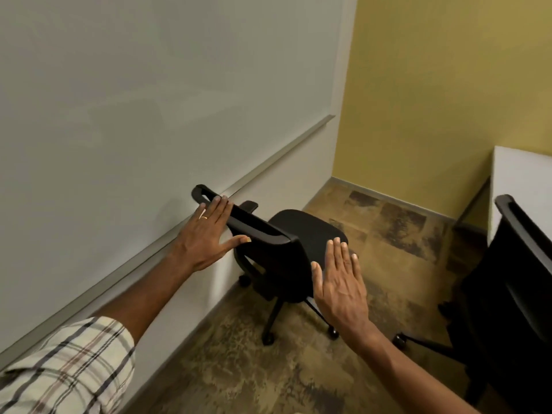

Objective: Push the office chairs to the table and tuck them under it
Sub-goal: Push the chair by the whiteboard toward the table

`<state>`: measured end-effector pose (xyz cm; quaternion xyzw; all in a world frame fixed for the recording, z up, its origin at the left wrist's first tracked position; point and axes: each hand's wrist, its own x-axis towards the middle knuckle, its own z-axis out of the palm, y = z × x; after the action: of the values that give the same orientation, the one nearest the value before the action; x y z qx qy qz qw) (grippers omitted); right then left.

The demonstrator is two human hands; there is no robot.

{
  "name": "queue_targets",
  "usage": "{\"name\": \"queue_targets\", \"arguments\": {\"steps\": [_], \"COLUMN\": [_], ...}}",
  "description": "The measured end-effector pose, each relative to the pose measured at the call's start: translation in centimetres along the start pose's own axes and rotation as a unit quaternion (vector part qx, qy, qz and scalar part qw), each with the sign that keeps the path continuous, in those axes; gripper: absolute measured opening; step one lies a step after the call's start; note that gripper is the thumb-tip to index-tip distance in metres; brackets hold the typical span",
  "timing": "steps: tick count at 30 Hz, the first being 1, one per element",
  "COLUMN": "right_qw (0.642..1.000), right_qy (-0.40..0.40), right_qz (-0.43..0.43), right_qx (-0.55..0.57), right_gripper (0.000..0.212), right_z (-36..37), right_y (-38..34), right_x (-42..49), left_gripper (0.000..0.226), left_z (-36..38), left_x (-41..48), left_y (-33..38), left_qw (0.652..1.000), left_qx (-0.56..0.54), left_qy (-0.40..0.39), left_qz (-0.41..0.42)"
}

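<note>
A black office chair (pixel 301 234) on castors stands beside the left wall, its seat facing the yellow corner. My left hand (pixel 206 234) lies flat, fingers apart, on the top rail of its backrest, touching but not gripping. My right hand (pixel 340 282) hovers open just right of the backrest's edge, palm down, holding nothing. A second black office chair (pixel 516 264) stands at the right edge, its backrest against the white table (pixel 519 171), which shows only as a corner.
A large whiteboard (pixel 149 85) with a metal tray rail (pixel 268 168) covers the left wall, close to the first chair. A yellow wall (pixel 448 85) closes the far side. Mottled brown carpet (pixel 388 228) lies between the two chairs.
</note>
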<state>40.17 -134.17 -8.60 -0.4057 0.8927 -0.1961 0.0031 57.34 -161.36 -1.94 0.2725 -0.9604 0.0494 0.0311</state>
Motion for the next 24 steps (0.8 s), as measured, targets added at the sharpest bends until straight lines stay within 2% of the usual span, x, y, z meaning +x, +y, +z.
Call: {"name": "queue_targets", "arguments": {"steps": [6, 10, 17, 20, 24], "right_qw": [0.998, 0.994, 0.991, 0.992, 0.997], "right_qy": [-0.032, -0.026, -0.035, -0.026, -0.018], "right_qz": [-0.058, -0.103, -0.125, -0.120, -0.072], "right_qx": [0.019, 0.026, 0.028, 0.017, 0.008], "right_gripper": [0.070, 0.070, 0.075, 0.076, 0.077], "right_z": [2.4, 3.7, 6.3, 7.3, 10.6], "right_y": [-4.2, -7.4, -11.1, -12.0, -14.3], "right_x": [2.8, 6.1, 7.8, 9.7, 12.3], "left_gripper": [0.111, 0.103, 0.109, 0.107, 0.105], "left_z": [1.0, 0.6, 2.3, 3.2, 5.8], "left_x": [-3.3, -3.3, -3.0, -0.7, 3.8], "left_y": [-4.7, -7.6, -11.0, -12.4, -16.1], "left_qw": [0.998, 0.994, 0.993, 0.996, 0.999], "left_qx": [0.034, 0.004, 0.000, -0.005, -0.023], "left_qy": [-0.014, 0.007, 0.003, 0.007, -0.005], "left_qz": [-0.058, -0.111, -0.117, -0.094, -0.040]}}
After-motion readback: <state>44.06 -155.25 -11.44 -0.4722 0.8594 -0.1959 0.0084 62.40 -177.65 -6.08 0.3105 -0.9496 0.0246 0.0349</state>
